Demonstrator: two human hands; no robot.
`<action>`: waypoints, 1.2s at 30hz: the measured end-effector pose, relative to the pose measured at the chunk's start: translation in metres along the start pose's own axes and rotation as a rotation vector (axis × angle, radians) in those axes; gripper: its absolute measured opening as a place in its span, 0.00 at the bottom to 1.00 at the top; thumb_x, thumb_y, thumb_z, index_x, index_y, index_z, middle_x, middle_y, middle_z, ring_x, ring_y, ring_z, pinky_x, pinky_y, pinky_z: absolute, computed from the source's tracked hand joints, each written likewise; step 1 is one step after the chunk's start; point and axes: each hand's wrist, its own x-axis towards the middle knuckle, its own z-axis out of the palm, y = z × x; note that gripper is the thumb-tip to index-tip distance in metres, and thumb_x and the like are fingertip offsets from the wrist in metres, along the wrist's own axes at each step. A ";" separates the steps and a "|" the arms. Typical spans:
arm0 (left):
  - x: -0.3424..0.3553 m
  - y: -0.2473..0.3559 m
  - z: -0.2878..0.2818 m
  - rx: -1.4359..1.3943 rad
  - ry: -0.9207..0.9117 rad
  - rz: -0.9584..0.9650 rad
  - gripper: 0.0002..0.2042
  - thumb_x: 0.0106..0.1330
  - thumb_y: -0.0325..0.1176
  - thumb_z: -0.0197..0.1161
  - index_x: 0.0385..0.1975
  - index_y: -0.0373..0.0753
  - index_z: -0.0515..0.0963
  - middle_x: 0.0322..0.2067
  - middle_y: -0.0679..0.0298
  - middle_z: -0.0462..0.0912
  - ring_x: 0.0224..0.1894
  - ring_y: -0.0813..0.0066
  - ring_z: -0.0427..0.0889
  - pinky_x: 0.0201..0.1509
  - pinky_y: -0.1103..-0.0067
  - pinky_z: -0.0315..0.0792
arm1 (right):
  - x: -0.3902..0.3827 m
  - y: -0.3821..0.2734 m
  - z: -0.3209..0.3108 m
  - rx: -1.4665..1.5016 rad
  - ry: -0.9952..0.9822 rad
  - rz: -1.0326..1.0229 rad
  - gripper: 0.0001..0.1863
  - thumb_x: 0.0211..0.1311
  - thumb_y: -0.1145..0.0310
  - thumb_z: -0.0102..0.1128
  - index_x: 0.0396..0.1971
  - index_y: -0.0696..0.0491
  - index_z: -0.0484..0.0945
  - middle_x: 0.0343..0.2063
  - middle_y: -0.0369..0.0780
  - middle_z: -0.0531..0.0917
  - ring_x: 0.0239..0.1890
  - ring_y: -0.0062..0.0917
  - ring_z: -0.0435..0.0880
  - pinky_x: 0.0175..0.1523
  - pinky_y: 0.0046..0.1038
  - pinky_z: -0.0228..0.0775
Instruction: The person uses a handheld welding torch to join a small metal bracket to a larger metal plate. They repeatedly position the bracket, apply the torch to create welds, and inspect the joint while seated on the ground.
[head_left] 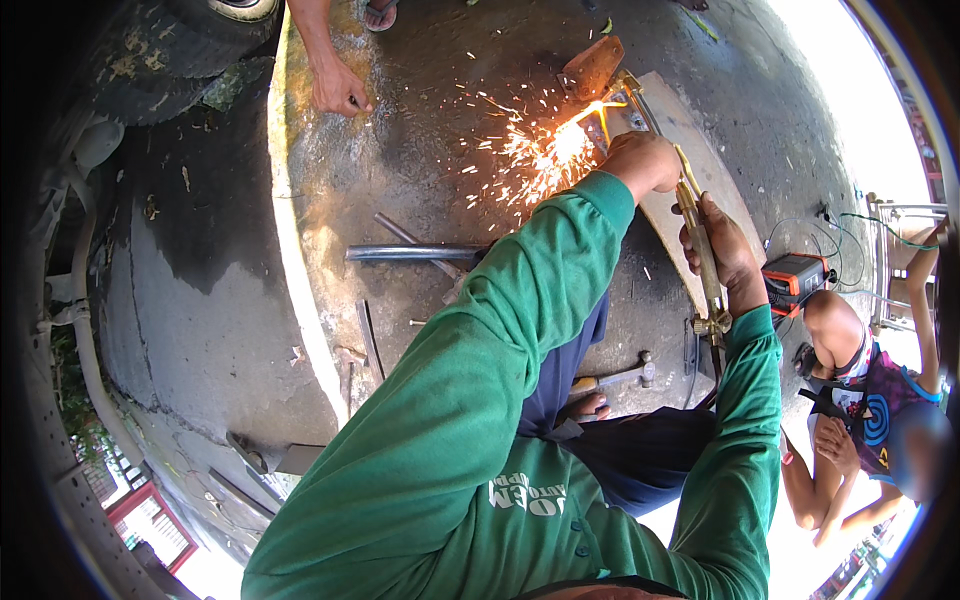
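A brass cutting torch [709, 268] is gripped by my right hand [726, 247] around its handle. My left hand [645, 160] is closed beside the torch's upper tubes; what its fingers hold is hidden. The torch head reaches a rusty metal plate [590, 65], where a bright flame and a shower of sparks [545, 150] spread leftward. A long pale board [675, 225] lies on the concrete under both hands.
Bystanders' hands [340, 90] [838, 445] are at upper left and right. An orange-black machine [795, 280] with cables stands right. Metal pipes [410, 253], flat bars [370, 340] and a hammer [625, 378] lie around me. Vehicle wheels [170, 60] edge the upper left.
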 end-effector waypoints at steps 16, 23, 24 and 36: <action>0.004 -0.003 0.004 -0.037 0.019 0.025 0.18 0.69 0.31 0.55 0.54 0.35 0.85 0.55 0.48 0.85 0.57 0.51 0.85 0.60 0.61 0.78 | 0.001 0.003 -0.001 0.031 -0.013 0.001 0.31 0.82 0.41 0.33 0.52 0.53 0.76 0.20 0.35 0.75 0.12 0.19 0.70 0.18 0.24 0.67; 0.024 -0.003 0.016 -0.016 0.029 0.011 0.17 0.67 0.36 0.61 0.53 0.40 0.86 0.55 0.52 0.86 0.57 0.52 0.85 0.57 0.56 0.78 | 0.002 0.005 -0.003 0.044 -0.032 0.006 0.32 0.82 0.40 0.32 0.53 0.53 0.76 0.20 0.35 0.75 0.13 0.20 0.70 0.18 0.24 0.67; 0.026 -0.002 0.016 -0.009 0.025 0.002 0.17 0.67 0.36 0.62 0.53 0.40 0.86 0.55 0.52 0.86 0.57 0.51 0.85 0.57 0.56 0.78 | 0.002 0.006 -0.004 0.042 -0.033 0.005 0.32 0.82 0.40 0.32 0.53 0.53 0.76 0.20 0.35 0.75 0.13 0.19 0.70 0.18 0.24 0.67; 0.011 0.003 0.006 0.020 -0.015 0.007 0.17 0.68 0.33 0.58 0.53 0.37 0.85 0.54 0.49 0.85 0.57 0.50 0.85 0.59 0.59 0.78 | 0.001 0.009 -0.007 0.070 -0.040 0.020 0.33 0.82 0.39 0.32 0.52 0.53 0.77 0.20 0.35 0.75 0.13 0.19 0.70 0.18 0.24 0.66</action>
